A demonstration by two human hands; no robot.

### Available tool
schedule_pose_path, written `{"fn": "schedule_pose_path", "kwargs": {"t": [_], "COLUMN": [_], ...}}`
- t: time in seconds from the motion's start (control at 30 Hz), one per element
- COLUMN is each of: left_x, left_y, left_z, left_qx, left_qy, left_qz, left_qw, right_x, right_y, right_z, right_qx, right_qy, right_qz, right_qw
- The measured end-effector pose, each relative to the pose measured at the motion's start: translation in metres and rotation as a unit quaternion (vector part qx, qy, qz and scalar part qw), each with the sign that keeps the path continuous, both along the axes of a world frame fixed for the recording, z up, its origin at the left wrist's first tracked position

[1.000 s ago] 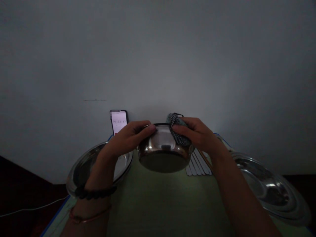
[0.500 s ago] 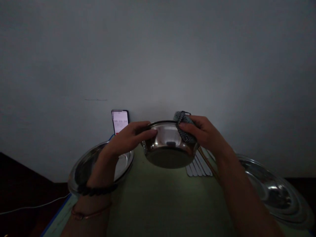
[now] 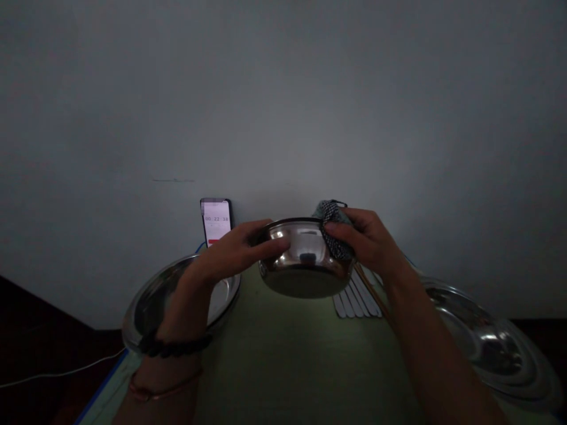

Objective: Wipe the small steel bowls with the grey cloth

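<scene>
A shiny metal bowl [image 3: 305,254] is held up above the table, tilted so that its outer wall and base face me. My left hand [image 3: 241,248] grips its left rim, thumb on the outer wall and fingers over the edge. On the right rim, my right hand [image 3: 365,236] pinches a dark checked cloth [image 3: 334,239] folded over the edge, with the thumb outside. The inside of the bowl and the fingertips behind it are hidden.
A phone [image 3: 217,221] showing a timer leans on the wall. A wide metal basin [image 3: 137,307] stands left, and stacked metal basins [image 3: 500,348] right. Several flat metal handles [image 3: 357,298] and wooden chopsticks [image 3: 374,292] lie on the green table [image 3: 305,360].
My left thumb has slid slightly to the right along the bowl's wall. The bowl has tilted a little, and the right hand with the cloth has shifted slightly right.
</scene>
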State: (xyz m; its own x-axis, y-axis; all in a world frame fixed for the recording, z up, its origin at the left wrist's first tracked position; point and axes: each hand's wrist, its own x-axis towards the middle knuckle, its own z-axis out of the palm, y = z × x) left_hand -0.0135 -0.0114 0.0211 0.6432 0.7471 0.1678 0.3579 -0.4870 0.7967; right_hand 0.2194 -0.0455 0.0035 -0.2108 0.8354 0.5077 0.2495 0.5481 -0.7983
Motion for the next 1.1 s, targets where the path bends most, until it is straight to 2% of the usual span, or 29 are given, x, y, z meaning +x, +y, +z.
{"fn": "schedule_pose_path", "kwargs": {"t": [0.1, 0.17, 0.3, 0.43, 0.53, 0.6, 0.67, 0.73, 0.8, 0.87, 1.0, 1.1], "left_x": [0.002, 0.000, -0.003, 0.006, 0.009, 0.007, 0.003, 0.001, 0.004, 0.009, 0.017, 0.017], "left_y": [-0.003, -0.002, 0.002, -0.003, -0.002, 0.004, 0.011, 0.017, 0.016, 0.012, 0.003, 0.003], "left_z": [0.003, 0.002, -0.002, -0.001, -0.003, -0.009, -0.017, -0.022, -0.023, -0.018, -0.010, -0.012], "left_qx": [0.004, 0.011, -0.011, -0.046, -0.028, -0.011, -0.005, -0.021, -0.028, -0.010, -0.008, -0.022], "left_qy": [0.022, 0.017, -0.026, 0.034, 0.066, 0.030, -0.052, -0.129, -0.163, -0.144, -0.027, -0.031], "left_qz": [0.017, 0.024, -0.011, -0.035, -0.037, -0.025, -0.007, 0.010, 0.034, 0.030, -0.031, -0.049], "left_qw": [1.000, 1.000, 1.000, 0.998, 0.997, 0.999, 0.999, 0.991, 0.986, 0.989, 0.999, 0.998], "right_x": [0.000, 0.001, 0.003, -0.004, -0.008, -0.005, 0.001, 0.006, 0.008, 0.007, 0.001, 0.001], "right_y": [0.000, -0.001, -0.002, -0.001, 0.000, 0.000, 0.001, 0.003, 0.004, 0.005, 0.004, 0.004], "right_z": [0.001, 0.001, 0.001, 0.002, 0.003, 0.003, 0.002, 0.000, -0.001, -0.001, 0.002, 0.002], "right_qx": [0.011, 0.015, 0.034, 0.033, 0.029, 0.024, 0.012, 0.006, 0.006, -0.003, -0.019, -0.018], "right_qy": [-0.033, -0.022, -0.005, -0.128, -0.188, -0.135, -0.017, 0.096, 0.143, 0.100, -0.079, -0.097], "right_qz": [0.009, 0.009, -0.016, -0.004, 0.009, 0.001, -0.021, -0.051, -0.072, -0.059, -0.010, 0.004], "right_qw": [0.999, 1.000, 0.999, 0.991, 0.982, 0.991, 1.000, 0.994, 0.987, 0.993, 0.997, 0.995]}}
